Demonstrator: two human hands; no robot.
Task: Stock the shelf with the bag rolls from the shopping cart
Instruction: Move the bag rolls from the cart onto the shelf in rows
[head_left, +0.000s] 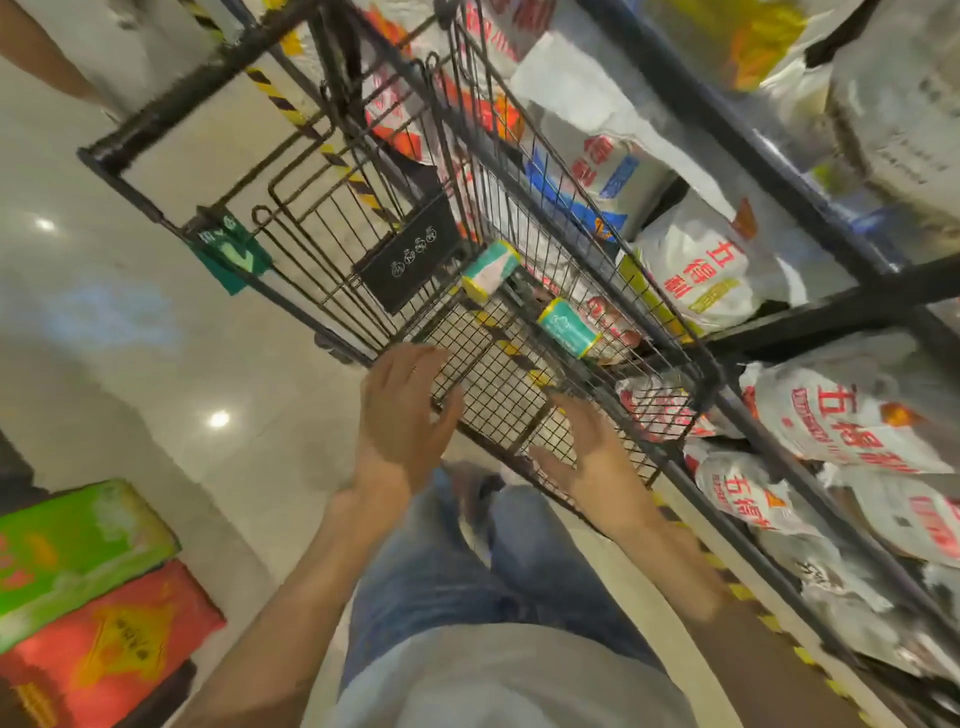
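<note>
Two bag rolls with teal labels and yellow ends lie inside the black wire shopping cart (332, 291): one bag roll (491, 270) near the child-seat flap, the other bag roll (567, 327) closer to the shelf side. My left hand (402, 415) hovers over the cart's near edge with fingers spread and holds nothing. Beside it, my right hand (582, 441) is also empty, with its fingers extended over the cart's near end. Both hands stay short of the rolls.
A dark metal shelf rack (810, 306) on the right holds white sacks with red lettering (852, 426). Green and red boxes (88, 587) sit on the floor at lower left. Yellow-black hazard tape runs along the floor by the rack.
</note>
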